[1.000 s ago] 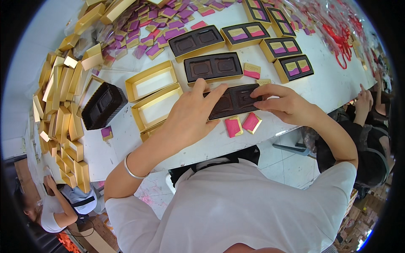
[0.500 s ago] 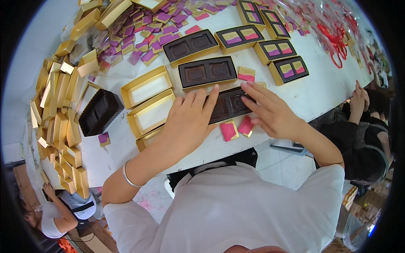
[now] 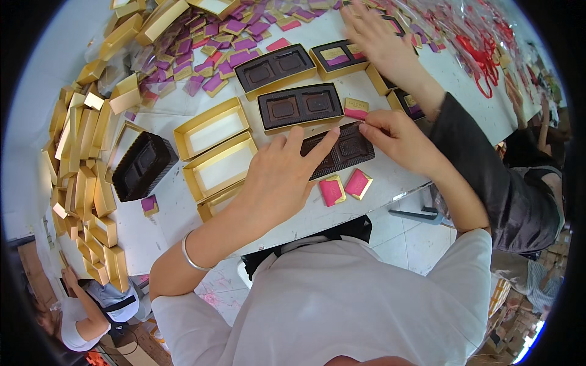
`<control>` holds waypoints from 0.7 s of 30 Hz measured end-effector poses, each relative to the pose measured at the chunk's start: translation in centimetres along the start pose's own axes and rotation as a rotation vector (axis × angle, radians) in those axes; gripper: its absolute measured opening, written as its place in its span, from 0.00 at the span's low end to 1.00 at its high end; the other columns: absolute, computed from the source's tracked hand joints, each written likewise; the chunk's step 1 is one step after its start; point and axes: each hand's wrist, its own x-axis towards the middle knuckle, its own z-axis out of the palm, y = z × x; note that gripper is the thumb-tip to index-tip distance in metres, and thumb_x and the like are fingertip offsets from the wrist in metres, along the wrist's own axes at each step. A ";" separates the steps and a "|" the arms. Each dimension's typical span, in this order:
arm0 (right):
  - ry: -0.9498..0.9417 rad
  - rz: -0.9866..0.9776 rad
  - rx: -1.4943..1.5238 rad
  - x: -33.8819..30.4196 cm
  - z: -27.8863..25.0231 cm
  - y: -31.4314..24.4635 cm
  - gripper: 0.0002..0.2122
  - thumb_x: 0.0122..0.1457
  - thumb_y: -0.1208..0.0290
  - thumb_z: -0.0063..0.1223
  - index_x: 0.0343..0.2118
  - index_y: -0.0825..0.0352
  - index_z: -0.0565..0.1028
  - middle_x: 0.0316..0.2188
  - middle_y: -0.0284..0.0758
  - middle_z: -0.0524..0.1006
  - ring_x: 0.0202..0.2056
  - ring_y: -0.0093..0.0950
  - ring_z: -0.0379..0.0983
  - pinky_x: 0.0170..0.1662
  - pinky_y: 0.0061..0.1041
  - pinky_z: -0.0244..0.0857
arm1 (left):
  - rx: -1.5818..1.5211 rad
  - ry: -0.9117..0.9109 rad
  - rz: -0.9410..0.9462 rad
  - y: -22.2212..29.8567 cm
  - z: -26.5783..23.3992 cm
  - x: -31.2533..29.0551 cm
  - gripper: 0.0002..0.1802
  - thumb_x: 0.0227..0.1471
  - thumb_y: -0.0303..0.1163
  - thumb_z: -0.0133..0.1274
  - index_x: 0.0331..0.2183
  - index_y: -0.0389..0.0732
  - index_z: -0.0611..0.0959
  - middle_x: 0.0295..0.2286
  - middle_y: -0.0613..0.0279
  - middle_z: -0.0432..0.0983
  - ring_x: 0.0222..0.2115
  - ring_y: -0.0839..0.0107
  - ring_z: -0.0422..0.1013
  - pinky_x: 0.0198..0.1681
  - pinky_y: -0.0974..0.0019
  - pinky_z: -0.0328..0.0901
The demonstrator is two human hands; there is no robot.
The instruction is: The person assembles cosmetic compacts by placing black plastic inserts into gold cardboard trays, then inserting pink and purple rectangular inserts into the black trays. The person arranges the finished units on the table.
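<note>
A dark brown two-cavity tray [image 3: 348,146] lies in front of me. My left hand [image 3: 281,174] is at its left end, fingers stretched and spread over it. At the tray's upper right corner my right hand [image 3: 400,143] pinches the edge between thumb and fingers. Whether a gold box sits under this tray is mostly hidden by my hands. Just beyond it stand a gold box with a brown insert [image 3: 300,105] and a gold-and-pink wrapped piece [image 3: 356,108]. Two pink-and-gold pieces, one [image 3: 332,191] left of the other [image 3: 358,184], lie on the near side.
Open gold boxes [image 3: 210,127] stand left, beside a tilted brown tray [image 3: 143,166] and a gold box pile [image 3: 85,131]. Purple and pink pieces [image 3: 244,44] heap at the back. A co-worker's black-sleeved hand [image 3: 378,46] reaches over filled boxes [image 3: 336,56]. Red ribbons [image 3: 485,64] lie right.
A co-worker's arm has come in from the right over the filled boxes. My right hand has gone from spread fingers to a pinch at the tray's corner. The tray has shifted slightly right.
</note>
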 end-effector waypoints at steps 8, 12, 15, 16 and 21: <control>0.192 -0.080 0.086 -0.4 0.7 -0.6 0.07 0.55 0.75 0.53 0.33 0.74 0.73 0.21 0.38 0.73 0.22 0.22 0.66 0.27 0.22 0.62 | -0.005 -0.004 -0.007 -0.1 0.0 0.1 0.45 0.38 0.32 0.63 0.58 0.52 0.62 0.33 0.53 0.61 0.29 0.59 0.67 0.30 0.59 0.65; 0.196 -0.009 0.227 -0.1 1.4 -0.3 0.07 0.55 0.76 0.52 0.31 0.75 0.74 0.21 0.38 0.73 0.22 0.21 0.66 0.27 0.22 0.61 | -0.027 -0.036 -0.045 0.1 -0.2 0.2 0.45 0.38 0.32 0.63 0.58 0.51 0.62 0.32 0.53 0.60 0.28 0.59 0.66 0.29 0.60 0.65; 0.178 0.015 0.162 0.2 1.6 -0.4 0.04 0.57 0.79 0.50 0.35 0.72 0.73 0.24 0.31 0.69 0.26 0.17 0.63 0.30 0.17 0.60 | -0.019 -0.018 -0.044 -0.1 0.0 0.2 0.45 0.38 0.32 0.63 0.58 0.52 0.61 0.33 0.52 0.60 0.29 0.59 0.66 0.28 0.60 0.65; 0.207 -0.007 0.132 0.4 1.9 -0.3 0.05 0.57 0.80 0.50 0.36 0.71 0.73 0.25 0.31 0.68 0.26 0.17 0.63 0.30 0.17 0.60 | -0.010 -0.023 -0.034 -0.1 -0.1 0.2 0.44 0.38 0.32 0.62 0.58 0.52 0.62 0.33 0.52 0.60 0.29 0.59 0.66 0.29 0.60 0.65; 0.240 -0.110 0.039 1.8 2.9 0.4 0.10 0.52 0.81 0.52 0.38 0.68 0.70 0.29 0.38 0.67 0.30 0.32 0.68 0.34 0.26 0.64 | 0.071 -0.024 0.008 -0.8 0.0 -0.1 0.39 0.40 0.33 0.61 0.56 0.50 0.67 0.34 0.51 0.61 0.29 0.58 0.67 0.29 0.61 0.65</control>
